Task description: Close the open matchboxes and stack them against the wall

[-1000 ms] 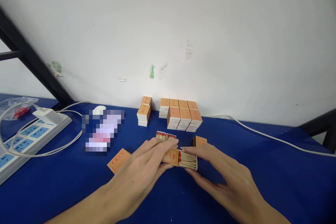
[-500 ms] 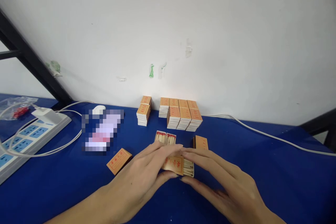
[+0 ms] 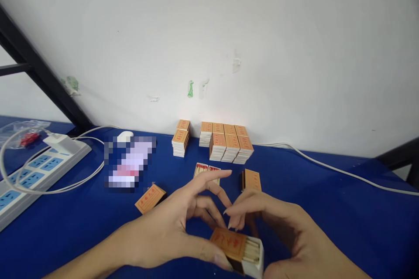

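Observation:
Both my hands hold one matchbox (image 3: 236,247) low in the view, close to me. Its orange sleeve is slid partly over the tray, and matchsticks show at the right end. My left hand (image 3: 176,231) pinches the sleeve end with thumb and fingers, its index finger stretched forward. My right hand (image 3: 288,235) cups the tray end, fingers curled over the top. A tray of red-tipped matches (image 3: 207,169) lies just beyond my fingers. An orange matchbox (image 3: 149,198) lies to the left, and another matchbox (image 3: 252,179) to the right.
Stacks of matchboxes (image 3: 229,141) and a smaller stack (image 3: 181,137) stand against the white wall on the blue table (image 3: 343,209). A power strip (image 3: 36,170) with white cables lies at the left, with a blurred packet (image 3: 131,161) beside it. A white cable (image 3: 343,172) runs right.
My hands have lifted the matchbox off the table and drawn it toward me. The sleeve has slid further over the tray, covering more of the matches.

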`<action>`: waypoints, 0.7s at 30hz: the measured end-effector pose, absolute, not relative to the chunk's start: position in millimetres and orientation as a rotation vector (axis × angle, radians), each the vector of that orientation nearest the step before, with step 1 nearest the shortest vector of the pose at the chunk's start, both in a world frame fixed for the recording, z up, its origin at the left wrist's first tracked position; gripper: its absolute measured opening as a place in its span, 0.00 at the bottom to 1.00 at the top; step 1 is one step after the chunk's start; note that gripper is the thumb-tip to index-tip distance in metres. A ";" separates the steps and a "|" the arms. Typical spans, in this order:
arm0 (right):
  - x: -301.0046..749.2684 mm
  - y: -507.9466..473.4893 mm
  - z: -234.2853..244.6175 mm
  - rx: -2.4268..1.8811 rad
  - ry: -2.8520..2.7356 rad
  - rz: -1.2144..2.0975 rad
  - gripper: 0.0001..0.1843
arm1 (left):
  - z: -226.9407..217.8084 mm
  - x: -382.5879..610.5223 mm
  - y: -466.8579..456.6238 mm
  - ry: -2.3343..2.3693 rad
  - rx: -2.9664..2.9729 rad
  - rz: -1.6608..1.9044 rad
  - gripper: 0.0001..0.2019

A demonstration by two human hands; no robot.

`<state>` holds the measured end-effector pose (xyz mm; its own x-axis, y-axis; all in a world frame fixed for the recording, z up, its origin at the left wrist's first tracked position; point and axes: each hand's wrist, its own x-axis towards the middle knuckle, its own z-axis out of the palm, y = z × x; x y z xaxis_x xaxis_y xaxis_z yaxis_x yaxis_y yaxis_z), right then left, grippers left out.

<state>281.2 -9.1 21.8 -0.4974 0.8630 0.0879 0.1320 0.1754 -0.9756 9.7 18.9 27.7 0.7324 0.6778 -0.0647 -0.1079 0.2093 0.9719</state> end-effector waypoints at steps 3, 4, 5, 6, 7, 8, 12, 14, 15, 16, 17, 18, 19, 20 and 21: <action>274.9 -9.9 24.5 -0.962 -1.762 1.443 0.27 | 24.0 9.4 18.1 0.505 1.191 0.545 0.55; 272.6 -10.5 24.7 -0.960 -1.769 1.423 0.26 | 22.3 9.6 17.9 0.503 1.185 0.537 0.57; 270.5 -11.4 24.4 -0.958 -1.780 1.400 0.27 | 20.6 9.8 17.8 0.498 1.179 0.529 0.59; 268.5 -12.7 23.6 -0.956 -1.788 1.378 0.27 | 19.1 10.1 17.5 0.490 1.170 0.517 0.60; 266.9 -14.3 22.6 -0.947 -1.792 1.368 0.27 | 18.0 10.3 17.1 0.484 1.157 0.510 0.60; 265.6 -16.3 21.5 -0.938 -1.795 1.370 0.27 | 17.4 10.4 16.5 0.479 1.144 0.500 0.59; 263.9 -24.2 18.2 -0.951 -1.821 1.390 0.25 | 17.6 10.0 13.5 0.493 1.138 0.457 0.57; 264.3 -25.9 17.3 -0.973 -1.869 1.373 0.23 | 17.7 10.2 12.5 0.509 1.141 0.443 0.56; 264.5 -26.0 16.9 -0.975 -1.890 1.365 0.23 | 17.6 10.6 12.3 0.516 1.132 0.447 0.56; 264.7 -25.7 16.4 -0.972 -1.905 1.361 0.24 | 17.3 11.2 12.4 0.519 1.117 0.453 0.56; 264.9 -25.2 15.9 -0.961 -1.918 1.357 0.25 | 17.0 11.8 12.7 0.520 1.097 0.463 0.56; 265.1 -24.7 15.4 -0.955 -1.926 1.342 0.25 | 16.7 12.4 13.3 0.519 1.076 0.475 0.55; 265.3 -24.2 15.1 -0.953 -1.934 1.316 0.26 | 16.5 12.9 14.0 0.517 1.059 0.485 0.55; 265.5 -24.0 14.9 -0.958 -1.947 1.283 0.26 | 16.4 13.3 14.9 0.518 1.050 0.492 0.55; 265.9 -23.8 14.8 -0.966 -1.966 1.243 0.27 | 16.3 13.7 15.9 0.523 1.045 0.501 0.54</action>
<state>265.9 -23.8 14.8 -0.5455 0.8305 0.1129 0.2543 0.2924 -0.9219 13.7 15.9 16.3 0.7712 0.6150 -0.1644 -0.1381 0.4138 0.8999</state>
